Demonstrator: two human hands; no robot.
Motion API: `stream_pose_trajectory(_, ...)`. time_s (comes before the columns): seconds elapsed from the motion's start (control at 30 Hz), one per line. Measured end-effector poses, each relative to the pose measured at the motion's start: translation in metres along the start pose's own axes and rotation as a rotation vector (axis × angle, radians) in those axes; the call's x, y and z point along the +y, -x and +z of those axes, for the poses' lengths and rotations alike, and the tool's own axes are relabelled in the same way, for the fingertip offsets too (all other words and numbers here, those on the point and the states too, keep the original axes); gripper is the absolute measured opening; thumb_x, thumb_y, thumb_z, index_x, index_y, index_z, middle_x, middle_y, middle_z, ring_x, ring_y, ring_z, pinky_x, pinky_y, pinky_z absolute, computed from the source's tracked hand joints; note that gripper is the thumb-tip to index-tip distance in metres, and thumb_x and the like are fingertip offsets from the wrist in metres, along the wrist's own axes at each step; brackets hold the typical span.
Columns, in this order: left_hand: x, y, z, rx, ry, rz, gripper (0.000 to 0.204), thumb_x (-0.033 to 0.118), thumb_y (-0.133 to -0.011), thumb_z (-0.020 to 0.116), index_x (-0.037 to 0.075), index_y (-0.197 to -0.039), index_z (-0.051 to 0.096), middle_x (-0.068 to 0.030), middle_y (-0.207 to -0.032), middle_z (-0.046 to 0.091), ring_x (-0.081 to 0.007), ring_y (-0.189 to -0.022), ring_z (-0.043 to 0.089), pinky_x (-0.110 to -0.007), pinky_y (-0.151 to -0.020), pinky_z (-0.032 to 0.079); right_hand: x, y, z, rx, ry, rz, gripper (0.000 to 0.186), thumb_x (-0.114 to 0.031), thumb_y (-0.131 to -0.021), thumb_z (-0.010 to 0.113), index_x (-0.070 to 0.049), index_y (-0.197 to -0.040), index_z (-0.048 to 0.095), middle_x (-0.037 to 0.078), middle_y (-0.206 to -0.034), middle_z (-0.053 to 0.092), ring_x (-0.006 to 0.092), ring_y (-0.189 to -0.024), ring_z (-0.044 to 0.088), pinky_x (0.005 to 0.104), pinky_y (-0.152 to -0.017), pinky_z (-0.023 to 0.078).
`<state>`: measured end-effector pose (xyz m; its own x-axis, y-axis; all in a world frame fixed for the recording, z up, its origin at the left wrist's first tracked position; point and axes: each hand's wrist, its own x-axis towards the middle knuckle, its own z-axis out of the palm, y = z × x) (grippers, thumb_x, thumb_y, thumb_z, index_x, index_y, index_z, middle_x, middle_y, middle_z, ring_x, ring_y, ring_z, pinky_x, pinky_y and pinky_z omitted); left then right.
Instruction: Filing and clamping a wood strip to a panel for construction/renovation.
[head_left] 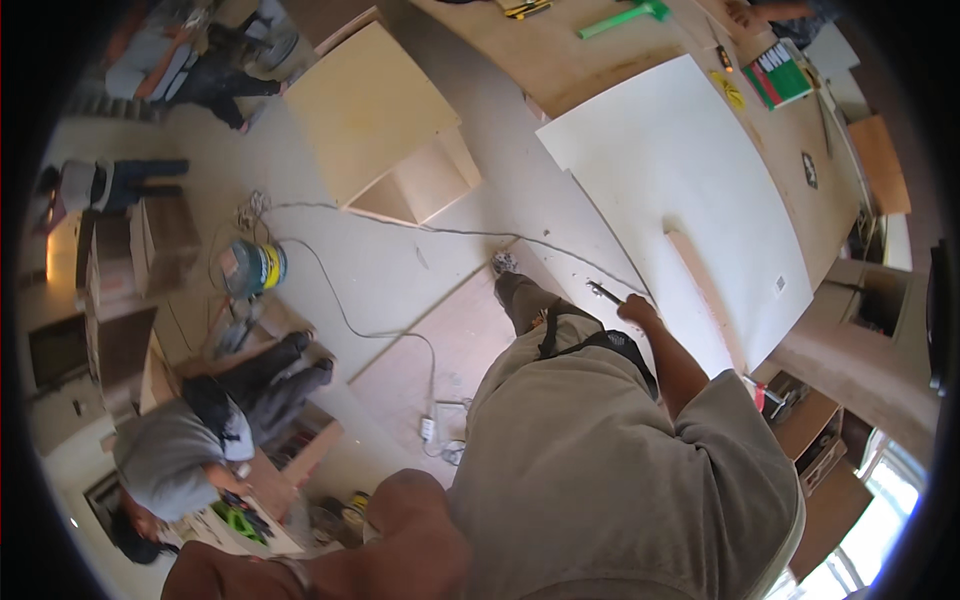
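Note:
My right hand (636,310) is closed around a short hand tool (606,293) with a dark shaft and a metal head; its exact kind is too small to make out. That hand is beside the left edge of a large white panel (680,190), which has a narrow wooden strip (700,290) lying on it. Close up at the lower edge, bare skin of my left arm or hand (400,550) shows, its fingers not distinguishable. Below my right hand, at the panel's near corner, sits a red and metal clamp (765,397).
A wooden cabinet box (375,110) stands ahead. Cables (520,235) cross the floor to a power strip (428,430) by a flat board (440,345). A teal bucket (250,268) stands left. Other people (190,450) are at the left. A green hammer (625,17) lies on the workbench.

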<state>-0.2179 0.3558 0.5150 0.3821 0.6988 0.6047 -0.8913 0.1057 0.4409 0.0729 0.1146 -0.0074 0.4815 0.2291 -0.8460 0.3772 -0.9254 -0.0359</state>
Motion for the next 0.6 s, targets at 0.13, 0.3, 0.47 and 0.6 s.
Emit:
stream_pose_trajectory(0.13,-0.009,-0.048,-0.024,-0.047,0.109,-0.166,0.066,0.027,-0.086,0.064,0.005,-0.143,0.039,-0.0097,-0.134,0.039,-0.0216,-0.112,0.049,-0.04,-0.07,0.058,-0.013,0.001,-0.006,-0.079,-0.171,0.121,0.048,-0.025,-0.081,0.057,0.002,-0.12,0.064,0.026,-0.121,0.066,0.0388,-0.114,0.065,0.0483,-0.098,0.051)
stream_pose_trajectory(0.3,-0.019,-0.092,-0.044,-0.109,0.243,-0.363,0.057,0.014,-0.086,0.062,0.006,-0.14,0.045,-0.0082,-0.132,0.041,-0.0172,-0.11,0.05,-0.038,-0.066,0.061,-0.054,-0.004,0.0,0.042,-0.229,0.029,0.041,-0.026,-0.086,0.056,0.008,-0.11,0.063,0.03,-0.103,0.069,0.0378,-0.084,0.072,0.0467,-0.076,0.058)
stream_pose_trajectory(0.47,-0.019,-0.125,-0.048,-0.247,0.414,-0.582,0.055,0.006,-0.087,0.06,0.007,-0.14,0.047,-0.0069,-0.132,0.042,-0.0155,-0.108,0.051,-0.036,-0.063,0.063,-0.091,0.011,0.005,0.157,-0.383,-0.024,0.037,-0.025,-0.083,0.058,0.002,-0.106,0.067,0.028,-0.102,0.07,0.0388,-0.089,0.071,0.0471,-0.076,0.057)
stream_pose_trajectory(0.6,-0.043,-0.142,-0.053,-0.45,0.664,-0.887,0.059,0.006,-0.089,0.06,0.009,-0.146,0.043,-0.0056,-0.136,0.042,-0.0192,-0.107,0.051,-0.034,-0.063,0.062,-0.09,0.067,0.03,0.13,-0.613,0.096,0.041,-0.028,-0.088,0.051,0.004,-0.109,0.068,0.03,-0.111,0.067,0.0405,-0.104,0.068,0.05,-0.091,0.052)
